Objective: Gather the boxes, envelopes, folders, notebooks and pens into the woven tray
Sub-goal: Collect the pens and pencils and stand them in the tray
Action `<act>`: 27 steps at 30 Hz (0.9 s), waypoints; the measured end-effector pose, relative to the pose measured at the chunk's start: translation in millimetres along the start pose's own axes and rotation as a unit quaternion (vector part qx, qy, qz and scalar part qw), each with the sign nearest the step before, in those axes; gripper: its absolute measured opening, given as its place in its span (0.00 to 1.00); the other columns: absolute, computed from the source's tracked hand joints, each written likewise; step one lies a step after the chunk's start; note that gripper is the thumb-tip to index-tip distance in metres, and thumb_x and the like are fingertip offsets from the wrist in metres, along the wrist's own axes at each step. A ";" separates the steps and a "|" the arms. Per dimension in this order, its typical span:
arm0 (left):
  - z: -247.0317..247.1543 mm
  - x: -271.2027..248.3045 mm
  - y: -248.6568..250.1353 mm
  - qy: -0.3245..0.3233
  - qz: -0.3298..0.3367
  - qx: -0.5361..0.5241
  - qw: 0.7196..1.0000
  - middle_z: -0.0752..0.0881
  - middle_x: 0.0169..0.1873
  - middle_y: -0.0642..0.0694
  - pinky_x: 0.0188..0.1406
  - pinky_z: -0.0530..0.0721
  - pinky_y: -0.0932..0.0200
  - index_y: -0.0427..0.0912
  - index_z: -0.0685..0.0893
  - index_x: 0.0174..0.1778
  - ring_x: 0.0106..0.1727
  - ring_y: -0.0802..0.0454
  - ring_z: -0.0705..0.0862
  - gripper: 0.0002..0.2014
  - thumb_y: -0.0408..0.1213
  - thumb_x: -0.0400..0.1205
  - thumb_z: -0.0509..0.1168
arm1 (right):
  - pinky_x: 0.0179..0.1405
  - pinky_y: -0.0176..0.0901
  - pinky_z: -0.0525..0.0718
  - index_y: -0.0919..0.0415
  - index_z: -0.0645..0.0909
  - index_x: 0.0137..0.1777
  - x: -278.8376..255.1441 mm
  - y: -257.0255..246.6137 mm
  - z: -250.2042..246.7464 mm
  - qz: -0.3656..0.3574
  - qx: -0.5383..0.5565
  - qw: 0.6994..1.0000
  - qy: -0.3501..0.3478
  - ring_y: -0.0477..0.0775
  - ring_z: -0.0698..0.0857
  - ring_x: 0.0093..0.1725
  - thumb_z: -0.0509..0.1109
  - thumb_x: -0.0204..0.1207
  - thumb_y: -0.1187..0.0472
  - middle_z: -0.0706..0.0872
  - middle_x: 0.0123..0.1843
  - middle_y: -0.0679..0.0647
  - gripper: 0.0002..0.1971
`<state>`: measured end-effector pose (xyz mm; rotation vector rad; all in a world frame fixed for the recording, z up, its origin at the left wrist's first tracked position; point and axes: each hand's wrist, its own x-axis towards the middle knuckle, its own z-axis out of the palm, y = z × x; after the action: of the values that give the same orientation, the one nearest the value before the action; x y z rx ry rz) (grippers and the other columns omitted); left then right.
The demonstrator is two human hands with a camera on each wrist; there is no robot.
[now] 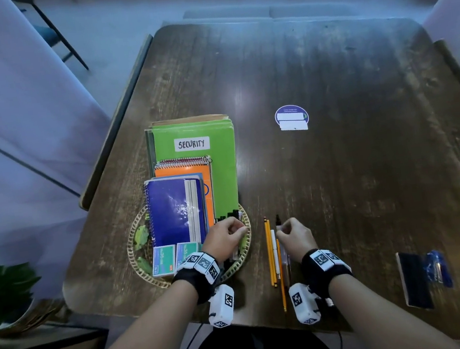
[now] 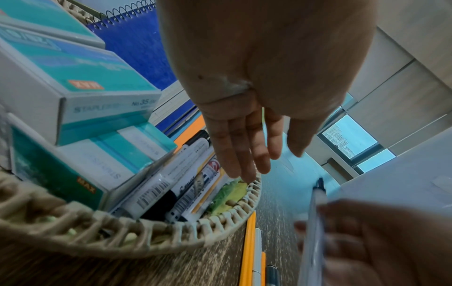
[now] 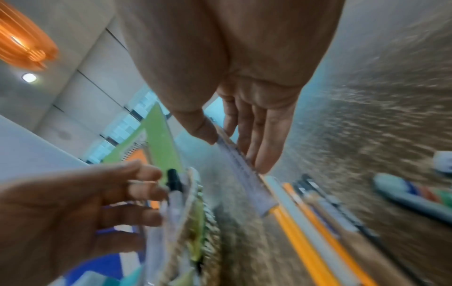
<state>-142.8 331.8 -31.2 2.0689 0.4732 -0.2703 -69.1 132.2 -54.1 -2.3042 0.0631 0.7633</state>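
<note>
The woven tray [image 1: 133, 245] at the table's front left holds a green folder [image 1: 222, 169], an orange notebook [image 1: 181, 169], a blue notebook [image 1: 169, 208], two teal staple boxes [image 1: 162, 260] and markers [image 2: 171, 183]. My left hand [image 1: 240, 231] hovers over the tray's right side. Its fingers [image 2: 244, 154] are straight above the markers and hold nothing. Just right of the tray, my right hand [image 1: 281, 229] pinches a pale pen [image 3: 247, 180] between thumb and fingers. Under it, a row of yellow pencils and pens [image 1: 271, 256] lies on the table.
A round blue sticker with white labels [image 1: 291, 118] lies mid-table. A black block [image 1: 415, 278] and a blue packet [image 1: 440, 268] sit at the front right. A potted plant [image 1: 1, 289] stands off the table's left side.
</note>
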 end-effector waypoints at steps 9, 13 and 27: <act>-5.0 0.5 1.5 -0.006 0.028 -0.059 0.998 0.85 0.35 0.52 0.35 0.81 0.55 0.48 0.87 0.54 0.34 0.56 0.82 0.13 0.51 0.80 0.72 | 0.41 0.40 0.86 0.53 0.83 0.49 -5.2 -80.9 25.5 -0.111 0.073 0.991 -0.015 0.48 0.87 0.46 0.74 0.78 0.53 0.88 0.47 0.48 0.06; -12.3 3.4 -7.2 0.020 0.008 -0.033 0.999 0.83 0.33 0.49 0.32 0.80 0.48 0.46 0.83 0.46 0.32 0.54 0.78 0.10 0.49 0.80 0.71 | 0.48 0.39 0.82 0.54 0.86 0.55 -6.7 -84.4 35.1 -0.116 0.059 0.991 -0.025 0.47 0.86 0.50 0.73 0.78 0.53 0.88 0.48 0.48 0.09; -5.9 12.8 -26.2 0.054 -0.092 0.036 0.994 0.87 0.47 0.49 0.42 0.79 0.61 0.46 0.80 0.56 0.47 0.52 0.86 0.13 0.40 0.80 0.74 | 0.46 0.47 0.91 0.49 0.84 0.52 1.4 24.1 -24.8 0.018 -0.029 0.999 -0.035 0.49 0.89 0.47 0.68 0.83 0.53 0.87 0.50 0.50 0.04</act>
<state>-142.7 351.8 -53.2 2.1200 0.7323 -0.2885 -61.4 98.5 -55.1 -2.3346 0.0526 0.8741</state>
